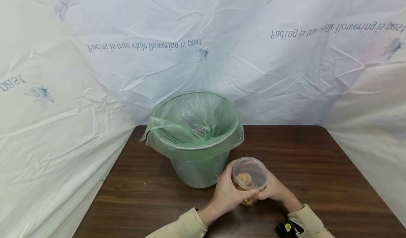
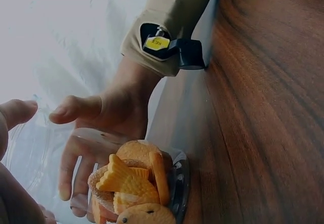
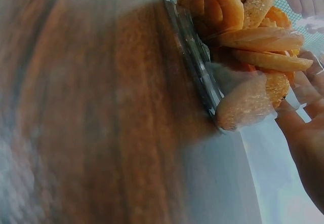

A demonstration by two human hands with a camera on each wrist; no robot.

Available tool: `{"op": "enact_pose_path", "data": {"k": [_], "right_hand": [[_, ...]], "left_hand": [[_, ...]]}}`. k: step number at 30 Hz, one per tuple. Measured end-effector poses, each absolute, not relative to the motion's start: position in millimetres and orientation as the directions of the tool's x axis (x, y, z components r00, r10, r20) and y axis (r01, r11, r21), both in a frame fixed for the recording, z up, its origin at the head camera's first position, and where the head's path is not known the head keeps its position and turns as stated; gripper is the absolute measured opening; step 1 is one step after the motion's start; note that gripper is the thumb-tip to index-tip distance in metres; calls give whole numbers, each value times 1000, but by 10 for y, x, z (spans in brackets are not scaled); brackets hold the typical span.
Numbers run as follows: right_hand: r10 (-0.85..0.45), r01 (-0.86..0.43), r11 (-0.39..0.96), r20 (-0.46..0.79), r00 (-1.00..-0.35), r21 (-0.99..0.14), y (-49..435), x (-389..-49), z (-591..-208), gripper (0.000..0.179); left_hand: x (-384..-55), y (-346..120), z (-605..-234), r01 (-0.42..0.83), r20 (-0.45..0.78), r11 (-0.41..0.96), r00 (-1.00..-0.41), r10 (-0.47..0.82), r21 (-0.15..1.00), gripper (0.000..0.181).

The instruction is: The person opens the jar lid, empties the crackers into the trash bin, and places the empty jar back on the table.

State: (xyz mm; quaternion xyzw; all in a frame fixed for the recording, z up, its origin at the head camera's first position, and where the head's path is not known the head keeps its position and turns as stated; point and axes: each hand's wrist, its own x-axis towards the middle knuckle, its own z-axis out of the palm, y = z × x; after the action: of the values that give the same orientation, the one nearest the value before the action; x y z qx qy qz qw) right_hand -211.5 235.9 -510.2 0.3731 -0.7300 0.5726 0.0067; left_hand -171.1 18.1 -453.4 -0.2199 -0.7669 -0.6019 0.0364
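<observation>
A clear round plastic tub [image 1: 256, 171] stands on the table, partly filled with cookies [image 1: 244, 179]. My left hand [image 1: 226, 192] holds its left side, the thumb reaching across the near side. From the right, my right hand [image 1: 273, 188] holds the same tub. In the left wrist view, fish-shaped and round cookies [image 2: 132, 183] show through the wall, with the right hand [image 2: 109, 115] beyond them. Low on the tub, in the right wrist view, more cookies [image 3: 263, 46] lie stacked. Whether a lid covers the top I cannot tell.
Behind and left of the tub stands a bin [image 1: 200, 173] lined with a green translucent bag [image 1: 196, 152], its edge folded over the rim. The dark wooden table [image 1: 304, 160] has rounded far corners. White printed sheeting [image 1: 222, 65] hangs around it.
</observation>
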Motion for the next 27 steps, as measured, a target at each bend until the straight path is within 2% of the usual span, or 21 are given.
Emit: {"op": "enact_pose_path", "data": {"k": [7, 14, 22, 27], "right_hand": [[-554, -555, 3, 461, -693, -832, 2346, -2128, -5100, 101], [-534, -513, 58, 408, -741, -856, 2357, -2110, -5082, 103], [-555, -496, 33, 397, -731, -868, 2360, -2121, -5094, 96], [-547, -500, 39, 400, -735, -865, 2355, -2114, -5088, 98]], "left_hand": [[-1693, 228, -4585, 413, 366, 158, -895, 256, 897, 86], [-1655, 268, -4608, 410, 372, 199, -906, 201, 890, 92], [-1629, 270, -4584, 354, 316, 214, -929, 194, 911, 94], [-1621, 282, -4598, 369, 336, 224, -926, 172, 902, 95]]}}
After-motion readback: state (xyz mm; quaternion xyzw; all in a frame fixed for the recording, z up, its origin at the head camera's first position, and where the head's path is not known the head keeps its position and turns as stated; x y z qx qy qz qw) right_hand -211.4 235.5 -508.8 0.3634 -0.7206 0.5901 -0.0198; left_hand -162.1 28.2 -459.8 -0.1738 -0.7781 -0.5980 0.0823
